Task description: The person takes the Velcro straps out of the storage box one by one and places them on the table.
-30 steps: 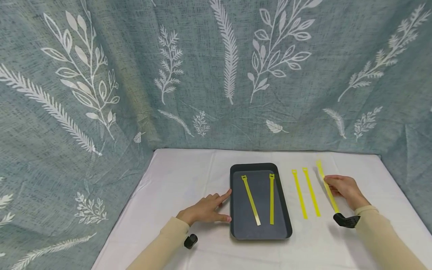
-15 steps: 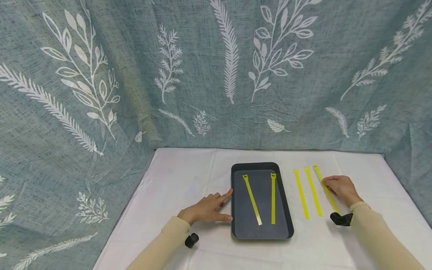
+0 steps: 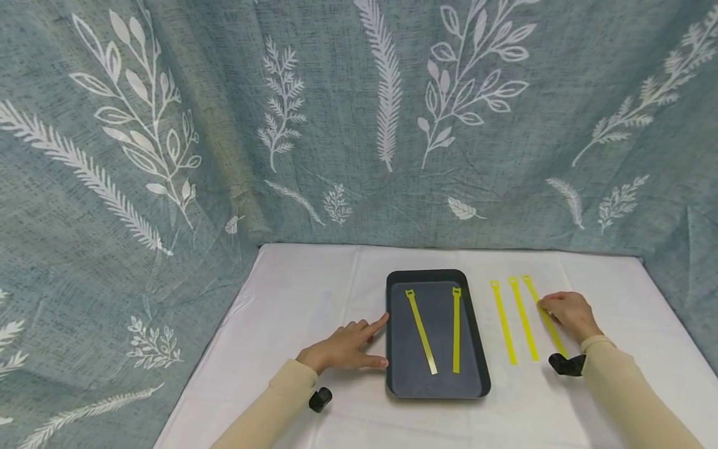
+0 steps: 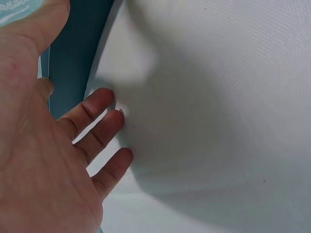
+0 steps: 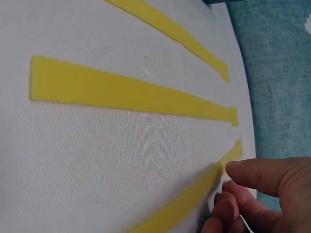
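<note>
**Ana:** Leaf-printed curtain [image 3: 359, 125] is hanging all round the back, and below it the white-covered surface [image 3: 314, 293] is carrying everything. Biggest item on it is the dark tray [image 3: 477, 349], sitting in the middle with two yellow straps inside [image 3: 421, 330], one slanted, one nearly straight.

**Ben:** And the left hand [image 3: 342, 349] is resting flat just beside the tray's left wall, fingers loose and spread, holding nothing. The wrist view shows only palm and cloth.

**Ana:** Right of the tray, three more straps are lying side by side on the cloth. The two nearer the tray [image 3: 513, 321] are lying untouched.

**Ben:** The right hand [image 3: 566, 313] is working on the outermost strap [image 5: 194, 194], fingertips [image 5: 252, 177] curling down onto it close to its far end. The grip looks narrow, thumb and fingers closing on the strap, though I can't tell whether it is off the cloth at all.

**Ana:** For my money, doing this well is all about the edge. It's a thin flat strip, so a fingertip is wanting to get under one side before pinching, rather than pressing it flatter.

**Ben:** Agreed, and lifting straight, so the neighbours aren't getting dragged askew.
</note>
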### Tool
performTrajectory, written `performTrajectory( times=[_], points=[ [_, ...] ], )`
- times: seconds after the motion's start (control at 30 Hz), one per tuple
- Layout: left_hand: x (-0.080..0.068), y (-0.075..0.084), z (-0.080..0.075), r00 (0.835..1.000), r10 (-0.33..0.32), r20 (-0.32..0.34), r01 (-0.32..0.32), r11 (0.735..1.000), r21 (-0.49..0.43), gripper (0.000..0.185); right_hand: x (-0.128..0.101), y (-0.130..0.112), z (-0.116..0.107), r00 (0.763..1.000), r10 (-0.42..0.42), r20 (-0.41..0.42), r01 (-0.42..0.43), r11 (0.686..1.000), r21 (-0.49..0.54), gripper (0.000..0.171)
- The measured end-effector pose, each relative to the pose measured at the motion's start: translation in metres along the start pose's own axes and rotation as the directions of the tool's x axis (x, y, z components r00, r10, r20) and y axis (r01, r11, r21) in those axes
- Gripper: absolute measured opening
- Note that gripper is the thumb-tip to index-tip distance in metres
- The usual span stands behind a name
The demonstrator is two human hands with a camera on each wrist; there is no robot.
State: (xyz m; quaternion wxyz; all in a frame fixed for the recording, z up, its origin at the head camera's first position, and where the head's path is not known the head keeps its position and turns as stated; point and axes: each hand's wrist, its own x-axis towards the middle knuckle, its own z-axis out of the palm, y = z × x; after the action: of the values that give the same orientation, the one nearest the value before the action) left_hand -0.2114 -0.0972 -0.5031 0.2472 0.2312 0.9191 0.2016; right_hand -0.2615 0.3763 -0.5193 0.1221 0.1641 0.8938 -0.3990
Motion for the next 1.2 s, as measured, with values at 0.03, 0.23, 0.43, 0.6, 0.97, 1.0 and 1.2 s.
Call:
performTrajectory(
  times=[0.03,0.23,0.43,0.6,0.97,1.0,1.2],
  points=[
    [0.000,0.001,0.000,1.000,0.000,0.001,0.000,1.000,-0.001,0.095,-0.001,0.000,-0.001,1.000,-0.004,0.000,0.004,1.000,0.001,0.051],
    [-0.001,0.005,-0.001,1.000,-0.009,0.011,0.009,1.000,0.005,0.095,-0.002,0.006,-0.003,1.000,0.014,0.005,-0.014,0.996,0.085,0.050],
    [-0.003,0.010,-0.002,0.999,-0.031,0.022,0.032,0.999,-0.005,0.095,-0.001,0.010,-0.002,0.998,0.057,0.006,-0.057,0.980,0.192,0.046],
    [-0.004,0.012,-0.001,0.999,-0.043,0.032,0.043,0.999,0.007,0.095,-0.002,0.013,-0.002,0.996,0.091,-0.020,-0.080,0.948,0.307,0.050],
    [-0.005,0.015,-0.001,0.997,-0.063,0.041,0.063,0.998,0.003,0.095,0.001,0.000,-0.015,0.991,0.098,-0.087,-0.044,0.872,0.487,0.062],
    [-0.005,0.015,-0.001,0.997,-0.065,0.040,0.065,0.998,0.005,0.096,0.001,-0.003,-0.018,0.993,0.082,-0.083,-0.029,0.863,0.505,0.063],
    [-0.006,0.014,-0.004,0.996,-0.079,0.036,0.079,0.997,-0.003,0.096,0.004,-0.036,-0.034,0.995,-0.027,-0.097,0.078,0.817,0.572,0.069]
  ],
)
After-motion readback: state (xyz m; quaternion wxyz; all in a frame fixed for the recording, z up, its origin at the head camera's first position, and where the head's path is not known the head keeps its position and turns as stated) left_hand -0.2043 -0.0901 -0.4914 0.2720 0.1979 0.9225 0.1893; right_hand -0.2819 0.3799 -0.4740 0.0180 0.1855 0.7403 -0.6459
